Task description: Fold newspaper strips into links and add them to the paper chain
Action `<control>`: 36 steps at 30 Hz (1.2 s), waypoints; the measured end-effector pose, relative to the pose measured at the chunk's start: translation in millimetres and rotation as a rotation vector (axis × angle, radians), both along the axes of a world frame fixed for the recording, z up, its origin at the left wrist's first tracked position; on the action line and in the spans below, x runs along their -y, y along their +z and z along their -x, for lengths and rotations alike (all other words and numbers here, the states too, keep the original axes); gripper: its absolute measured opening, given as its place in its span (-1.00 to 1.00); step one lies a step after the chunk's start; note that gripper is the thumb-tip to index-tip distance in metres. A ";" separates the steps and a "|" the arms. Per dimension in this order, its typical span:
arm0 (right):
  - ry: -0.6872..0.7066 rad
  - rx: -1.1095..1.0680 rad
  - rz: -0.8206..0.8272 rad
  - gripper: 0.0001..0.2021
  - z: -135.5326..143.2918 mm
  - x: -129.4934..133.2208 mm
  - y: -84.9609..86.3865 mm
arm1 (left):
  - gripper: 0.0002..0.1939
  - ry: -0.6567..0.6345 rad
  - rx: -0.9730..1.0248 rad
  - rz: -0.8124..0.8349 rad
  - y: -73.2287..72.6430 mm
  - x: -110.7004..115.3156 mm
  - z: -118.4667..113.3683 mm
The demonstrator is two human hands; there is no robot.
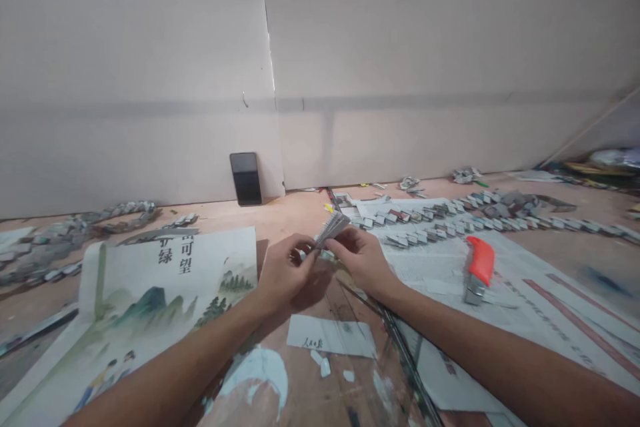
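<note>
Just below the middle of the frame, my left hand [284, 268] pinches the lower end of a folded paper [333, 225], its grip nearly closed; beside it, my right hand [366, 259] clasps the paper's right side, thumb against it.

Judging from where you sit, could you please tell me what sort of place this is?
It looks like a paper-craft work table, perhaps in a workshop: chains of folded paper, a small paper piece being held, and what seems a red-handled cutter on printed sheets.
</note>
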State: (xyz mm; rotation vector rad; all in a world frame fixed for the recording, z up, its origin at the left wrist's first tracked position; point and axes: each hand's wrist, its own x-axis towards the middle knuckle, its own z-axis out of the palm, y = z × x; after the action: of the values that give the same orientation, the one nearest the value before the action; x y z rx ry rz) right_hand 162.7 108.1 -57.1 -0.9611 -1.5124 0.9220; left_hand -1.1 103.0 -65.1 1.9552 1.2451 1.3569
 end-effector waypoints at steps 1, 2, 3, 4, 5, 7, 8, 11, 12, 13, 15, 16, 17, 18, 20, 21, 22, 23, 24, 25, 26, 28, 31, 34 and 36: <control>-0.006 -0.002 0.008 -0.88 0.0 -0.4 -0.8 | -0.92 0.004 0.025 0.008 0.4 0.2 -0.3; -0.008 -0.005 0.013 -0.88 0.0 -0.9 -1.5 | -0.92 0.003 0.050 0.016 0.6 0.4 -0.5; -0.005 -0.011 0.016 -0.88 0.0 -1.4 -2.1 | -0.93 -0.002 0.069 0.021 0.5 0.5 -0.8; 0.000 -0.025 0.015 -0.88 0.1 -1.9 -2.6 | -0.93 -0.007 0.081 0.024 0.2 0.4 -0.9; 0.010 -0.047 0.011 -0.88 0.1 -2.6 -3.1 | -0.94 -0.012 0.086 0.026 -0.3 0.3 -1.1; 0.038 -0.102 -0.006 -0.87 0.2 -4.1 -4.2 | -0.96 -0.018 0.078 0.025 -1.3 -0.1 -1.2; 0.046 -0.121 -0.014 -0.87 0.2 -4.8 -4.7 | -0.97 -0.018 0.070 0.023 -1.6 -0.3 -1.3; 0.023 -0.111 -0.030 -0.89 0.0 -5.7 -5.4 | -0.95 -0.022 0.056 0.031 -1.4 -0.8 -1.5; -0.001 -0.090 -0.046 -0.91 -0.2 -5.2 -5.2 | -0.93 -0.022 0.057 0.031 -1.0 -1.1 -1.4; -0.030 -0.066 -0.084 -0.92 -0.4 -4.2 -4.7 | -0.92 -0.023 0.058 0.021 -0.7 -1.5 -1.2; -0.076 -0.009 -0.224 -0.96 -1.0 -1.0 -3.1 | -0.88 -0.010 0.057 -0.029 -0.4 -2.4 -0.2; -0.080 0.024 -0.314 -0.98 -1.2 1.0 -2.2 | -0.87 0.004 0.049 -0.063 -0.6 -2.9 0.6; -0.064 0.057 -0.405 -0.97 -1.4 3.2 -1.4 | -0.87 0.015 0.035 -0.093 -1.2 -3.4 1.6; -0.034 0.092 -0.484 -0.92 -1.4 5.3 -0.8 | -0.87 0.019 0.023 -0.117 -2.0 -3.7 2.6; 0.026 0.155 -0.579 -0.83 -0.9 8.8 -0.2 | -0.88 0.001 0.017 -0.149 -4.0 -4.2 4.6; 0.034 0.175 -0.595 -0.81 -0.5 10.0 -0.1 | -0.88 -0.026 0.029 -0.160 -5.0 -4.3 5.5; 0.026 0.188 -0.591 -0.82 0.0 10.8 -0.1 | -0.88 -0.060 0.051 -0.172 -5.7 -4.4 6.4; 0.008 0.196 -0.574 -0.84 0.6 11.2 -0.2 | -0.88 -0.095 0.076 -0.185 -6.2 -4.5 7.2; -0.010 0.203 -0.550 -0.87 1.0 11.2 -0.4 | -0.88 -0.127 0.099 -0.200 -6.2 -4.5 7.9; -0.023 0.208 -0.527 -0.89 1.3 11.0 -0.7 | -0.85 -0.154 0.116 -0.216 -5.8 -4.3 8.6; -0.029 0.213 -0.508 -0.91 1.5 10.6 -1.0 | -0.83 -0.180 0.122 -0.232 -5.1 -4.1 9.3; -0.032 0.226 -0.489 -0.90 1.6 9.8 -1.6 | -0.80 -0.219 0.101 -0.257 -3.1 -3.1 10.2; -0.035 0.251 -0.476 -0.86 1.6 8.7 -1.7 | -0.81 -0.200 0.069 -0.259 -1.6 -1.5 10.2; -0.051 0.268 -0.452 -0.89 1.5 7.9 -0.3 | -0.84 -0.114 0.081 -0.227 -3.9 -1.2 8.5; -0.069 0.274 -0.437 -0.90 1.3 7.3 0.5 | -0.86 -0.072 0.086 -0.195 -5.9 -1.4 7.0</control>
State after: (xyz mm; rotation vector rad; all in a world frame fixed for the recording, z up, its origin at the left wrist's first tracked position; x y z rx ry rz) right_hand 161.5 100.8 -56.6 -0.8319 -1.8032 0.3908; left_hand -8.1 104.4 -71.0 2.0256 1.0262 1.5592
